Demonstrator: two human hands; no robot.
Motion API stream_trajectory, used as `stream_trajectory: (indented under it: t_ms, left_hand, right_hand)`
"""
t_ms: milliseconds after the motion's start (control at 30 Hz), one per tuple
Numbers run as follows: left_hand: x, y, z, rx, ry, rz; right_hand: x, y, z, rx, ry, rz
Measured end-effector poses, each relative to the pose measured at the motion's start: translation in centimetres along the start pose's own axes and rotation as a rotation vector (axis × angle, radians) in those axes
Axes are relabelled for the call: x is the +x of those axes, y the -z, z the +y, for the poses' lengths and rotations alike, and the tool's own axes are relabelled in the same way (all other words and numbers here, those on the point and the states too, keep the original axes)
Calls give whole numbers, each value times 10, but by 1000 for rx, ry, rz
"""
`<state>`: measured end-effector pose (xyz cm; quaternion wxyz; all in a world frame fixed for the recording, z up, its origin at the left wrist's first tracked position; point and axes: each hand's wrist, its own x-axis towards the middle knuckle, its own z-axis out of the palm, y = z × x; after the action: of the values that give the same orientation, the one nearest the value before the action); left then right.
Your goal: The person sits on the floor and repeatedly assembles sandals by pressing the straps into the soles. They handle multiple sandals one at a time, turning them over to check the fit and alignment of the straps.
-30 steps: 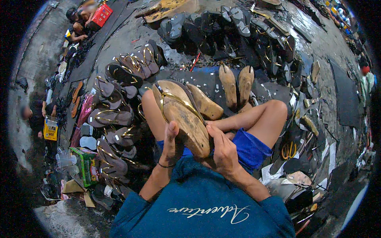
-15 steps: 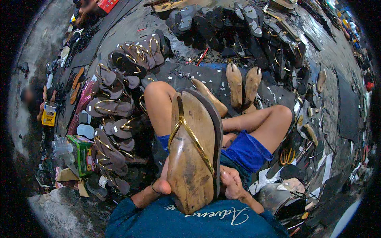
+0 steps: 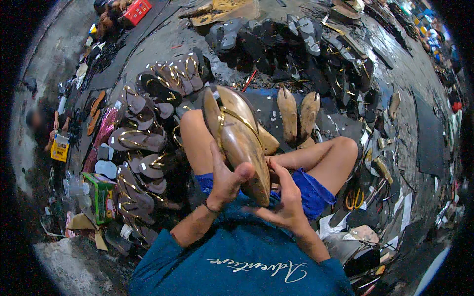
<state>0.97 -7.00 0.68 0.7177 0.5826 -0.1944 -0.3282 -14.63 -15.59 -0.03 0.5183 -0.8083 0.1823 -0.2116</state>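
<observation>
Your left hand (image 3: 224, 181) holds the wooden last (image 3: 242, 143), newly rolled edgewise, its side exposed. Your right hand (image 3: 288, 201) spreads wide beside it

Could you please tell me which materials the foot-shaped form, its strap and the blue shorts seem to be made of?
Foot-shaped form: probably wood, smooth and glossy, judging by its brown, stained surface and highlights.
Strap: shiny gold finish; perhaps coated plastic, though the look leaves this open.
Blue shorts: soft fabric, shown by folds; fibre unclear.
</observation>
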Motion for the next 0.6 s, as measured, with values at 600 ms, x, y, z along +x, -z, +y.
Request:
stream_trajectory:
  t_ms: [600]
  left_hand:
    - [-40, -7, 12, 482, 289, -675]
  right_hand:
    - [-54, 20, -30, 1559, -607, 318]
